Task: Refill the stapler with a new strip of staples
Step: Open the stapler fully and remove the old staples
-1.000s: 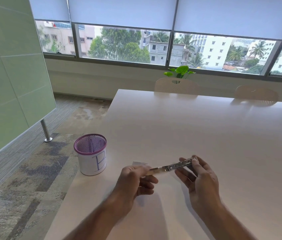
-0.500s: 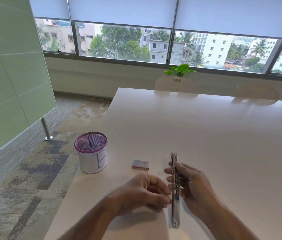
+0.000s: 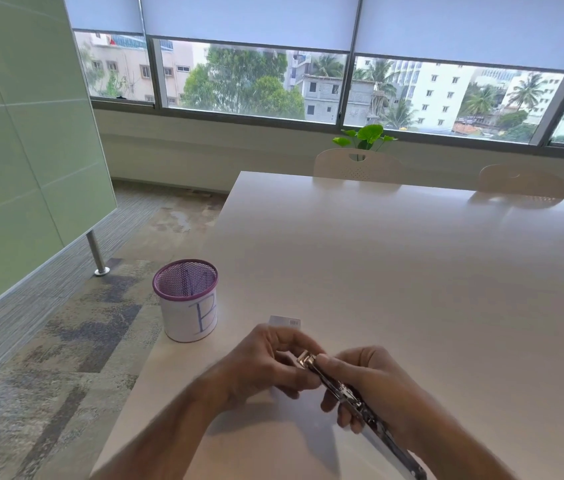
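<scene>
Hands: right hand (image 3: 374, 382) grips stapler (image 3: 353, 398), tilted | left hand (image 3: 266, 363) curled, fingertips at its front end

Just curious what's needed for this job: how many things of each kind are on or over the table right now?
Stapler, held in both hands: 1
Small staple box: 1
Purple-rimmed mesh cup: 1
Total: 3

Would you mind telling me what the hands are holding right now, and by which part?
The right hand grips the stapler around its middle. The left hand pinches near its front end; whether it holds staples cannot be told.
</scene>
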A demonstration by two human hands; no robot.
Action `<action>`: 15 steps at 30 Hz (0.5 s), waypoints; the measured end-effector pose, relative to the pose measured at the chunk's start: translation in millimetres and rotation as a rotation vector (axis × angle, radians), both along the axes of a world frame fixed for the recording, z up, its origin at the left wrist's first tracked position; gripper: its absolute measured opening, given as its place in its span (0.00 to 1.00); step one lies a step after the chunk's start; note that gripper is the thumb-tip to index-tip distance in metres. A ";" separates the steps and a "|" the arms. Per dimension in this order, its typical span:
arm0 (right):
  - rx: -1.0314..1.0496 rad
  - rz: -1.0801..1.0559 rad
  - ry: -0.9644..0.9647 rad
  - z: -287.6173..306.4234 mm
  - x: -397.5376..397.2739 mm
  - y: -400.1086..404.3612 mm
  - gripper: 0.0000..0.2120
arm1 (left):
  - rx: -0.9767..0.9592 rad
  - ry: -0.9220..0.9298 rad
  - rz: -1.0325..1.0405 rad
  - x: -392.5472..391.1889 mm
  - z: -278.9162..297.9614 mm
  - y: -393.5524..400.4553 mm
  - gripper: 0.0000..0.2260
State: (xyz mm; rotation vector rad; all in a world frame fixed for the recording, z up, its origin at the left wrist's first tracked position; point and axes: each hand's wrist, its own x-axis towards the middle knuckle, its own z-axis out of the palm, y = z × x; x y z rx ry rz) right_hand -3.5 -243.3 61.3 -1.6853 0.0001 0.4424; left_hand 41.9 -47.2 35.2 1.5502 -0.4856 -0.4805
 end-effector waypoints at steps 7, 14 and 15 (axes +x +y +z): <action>-0.088 0.039 -0.016 -0.2 -1.6 3.1 0.14 | 0.007 -0.020 -0.032 1.1 -3.0 1.8 0.12; -0.089 0.071 -0.015 -6.1 0.8 3.1 0.14 | -0.002 0.029 -0.043 3.5 -2.7 4.2 0.12; -0.080 0.076 -0.016 -6.8 1.2 2.7 0.14 | -0.001 0.037 -0.041 3.6 -2.5 4.2 0.13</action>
